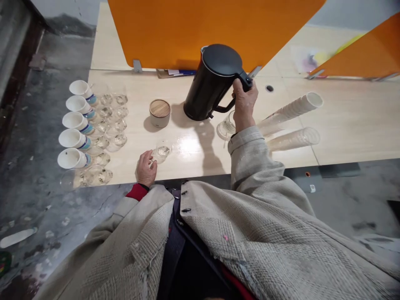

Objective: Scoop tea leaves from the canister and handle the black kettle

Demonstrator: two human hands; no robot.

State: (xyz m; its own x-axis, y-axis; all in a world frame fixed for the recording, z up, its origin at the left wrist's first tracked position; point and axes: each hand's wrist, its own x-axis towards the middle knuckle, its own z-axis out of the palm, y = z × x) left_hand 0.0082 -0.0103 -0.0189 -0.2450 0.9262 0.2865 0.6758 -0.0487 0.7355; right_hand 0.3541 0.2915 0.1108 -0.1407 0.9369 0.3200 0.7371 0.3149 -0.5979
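Note:
My right hand [245, 102] is wrapped round the handle of a black electric kettle [208, 85] with its lid closed. Whether the kettle's base touches the table, I cannot tell. Low on the table, my left hand [146, 167] has its bent fingers and thumb against the side of a clear plastic cup [162, 151], which has small dark bits at its bottom. Between the two stands a small round pale canister [160, 114] with a wooden lid. A clear glass vessel [225, 128] sits just left of my right wrist, partly hidden by it.
Several white paper cups [74, 138] line the table's left end, beside several clear cups [116, 139] holding dark bits. Two tall stacks of cups, one white [300, 106] and one clear [296, 139], stand right of my forearm. An orange divider [175, 33] rises behind the kettle.

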